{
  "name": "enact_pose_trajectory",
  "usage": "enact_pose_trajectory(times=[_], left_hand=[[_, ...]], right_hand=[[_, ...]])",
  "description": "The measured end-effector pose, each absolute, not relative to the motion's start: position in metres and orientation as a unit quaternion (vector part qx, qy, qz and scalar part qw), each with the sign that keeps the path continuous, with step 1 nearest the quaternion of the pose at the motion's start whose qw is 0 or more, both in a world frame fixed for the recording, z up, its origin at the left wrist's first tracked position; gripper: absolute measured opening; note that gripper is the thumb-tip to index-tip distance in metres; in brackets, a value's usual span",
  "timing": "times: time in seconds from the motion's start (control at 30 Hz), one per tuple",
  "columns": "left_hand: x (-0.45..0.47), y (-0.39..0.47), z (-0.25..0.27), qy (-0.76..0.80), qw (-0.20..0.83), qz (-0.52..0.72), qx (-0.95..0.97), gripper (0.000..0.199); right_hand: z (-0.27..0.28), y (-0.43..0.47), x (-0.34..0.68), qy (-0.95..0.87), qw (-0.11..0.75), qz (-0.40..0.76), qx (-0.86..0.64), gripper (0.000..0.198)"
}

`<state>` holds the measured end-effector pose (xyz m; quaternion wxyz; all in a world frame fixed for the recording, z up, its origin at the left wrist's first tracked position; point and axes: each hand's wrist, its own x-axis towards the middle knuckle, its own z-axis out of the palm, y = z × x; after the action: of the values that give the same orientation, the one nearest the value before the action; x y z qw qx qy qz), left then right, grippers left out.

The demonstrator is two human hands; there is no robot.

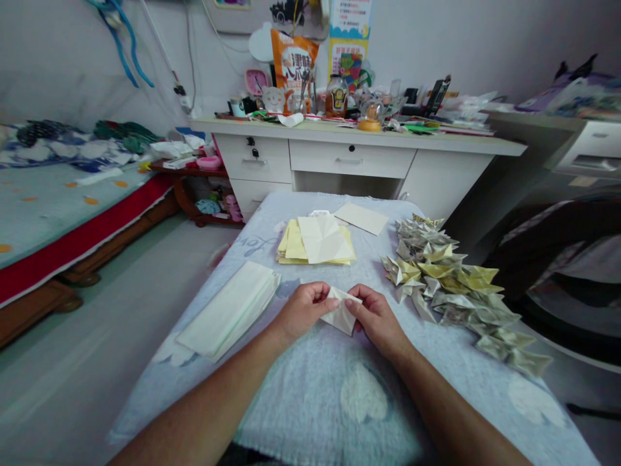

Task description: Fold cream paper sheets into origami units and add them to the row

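Observation:
A small piece of folded white paper [342, 317], creased and roughly square, is held between my two hands above the cloth. My left hand [306, 309] pinches its upper left edge, thumb on top. On the other side my right hand [377, 316] grips the right edge, its thumb pressing on the face of the paper. The fingers underneath are partly hidden. Beyond the hands lies a stack of yellow paper sheets [287, 251] with a creased white sheet [320, 241] on top. Folded paper pieces [451, 285], grey-white and yellow, lie heaped to the right.
A light blue cloth [310, 401] covers the table. A stack of long white paper [230, 310] lies at the left, a flat pale card [361, 218] at the back. Beyond stands a white desk [352, 158] crowded with items. A washing machine [594, 155] is at right, a bed [72, 207] at left.

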<state>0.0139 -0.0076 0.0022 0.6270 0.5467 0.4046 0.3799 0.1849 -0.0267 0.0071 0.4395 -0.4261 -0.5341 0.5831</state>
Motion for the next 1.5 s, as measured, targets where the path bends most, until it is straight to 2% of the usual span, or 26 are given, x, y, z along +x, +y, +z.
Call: enact_pose_trajectory(times=[0.23,0.43,0.5,0.6,0.73,0.93,1.13,1.3,1.5], left_hand=[[0.016,-0.010,0.011,0.400,0.644,0.419,0.500,0.028],[0.014,-0.009,0.010,0.428,0.613,0.415,0.519,0.027],[0.014,-0.008,0.008,0.431,0.597,0.416,0.534,0.026],[0.013,-0.007,0.004,0.441,0.564,0.409,0.566,0.030],[0.013,-0.007,-0.002,0.452,0.527,0.385,0.608,0.033],[0.013,-0.008,-0.005,0.459,0.451,0.350,0.682,0.045],[0.011,-0.007,0.002,0.492,0.394,0.332,0.701,0.029],[0.008,-0.007,0.002,0.493,0.427,0.340,0.678,0.026],[0.002,-0.012,0.005,0.442,0.554,0.341,0.617,0.048]], right_hand=[[0.006,-0.027,0.184,-0.543,0.411,0.591,-0.433,0.035],[0.008,-0.028,0.182,-0.564,0.379,0.593,-0.431,0.032],[0.007,-0.028,0.183,-0.584,0.396,0.568,-0.423,0.026],[0.006,-0.027,0.185,-0.654,0.427,0.461,-0.422,0.016],[0.008,-0.026,0.191,-0.736,0.405,0.346,-0.417,0.016],[0.008,-0.028,0.192,-0.786,0.333,0.325,-0.406,0.029],[0.007,-0.029,0.191,-0.802,0.310,0.317,-0.399,0.025],[0.007,-0.029,0.192,-0.800,0.314,0.323,-0.396,0.021],[0.005,-0.025,0.193,-0.781,0.358,0.298,-0.417,0.017]])
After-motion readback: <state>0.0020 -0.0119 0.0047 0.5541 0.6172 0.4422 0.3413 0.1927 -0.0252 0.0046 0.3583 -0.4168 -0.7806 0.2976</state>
